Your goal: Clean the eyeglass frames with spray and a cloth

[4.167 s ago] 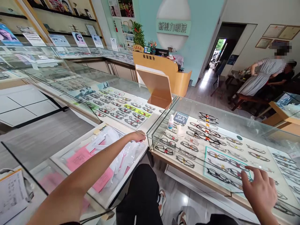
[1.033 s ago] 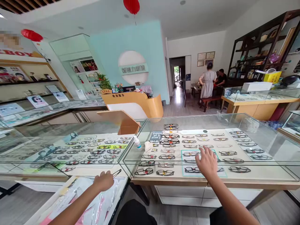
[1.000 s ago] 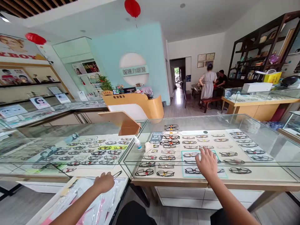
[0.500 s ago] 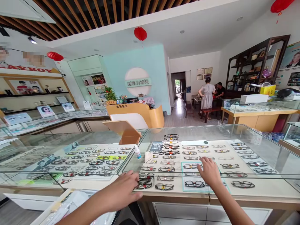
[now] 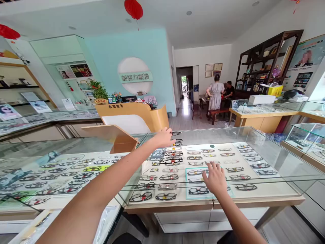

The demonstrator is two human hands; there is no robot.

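The left hand [image 5: 164, 137] reaches a black spectacle frame [image 5: 176, 133] at its fingertips on the glass worktop [image 5: 215, 134]; whether the fingers grip it is unclear. The right hand [image 5: 215, 178] rests flat, fingers spread, empty.

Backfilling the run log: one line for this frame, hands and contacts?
left hand: stretched across glass case, beside black glasses, grip unclear | right hand: flat, open on case top | inside: rows of glasses

Shop interior, pretty bright
A teal wall [image 5: 106, 51] is fronted by a curved wooden counter [image 5: 142, 113]; a red lantern [image 5: 133, 8] is hung overhead, dark shelving [image 5: 264, 64] is set at right on grey floor [image 5: 186, 122].
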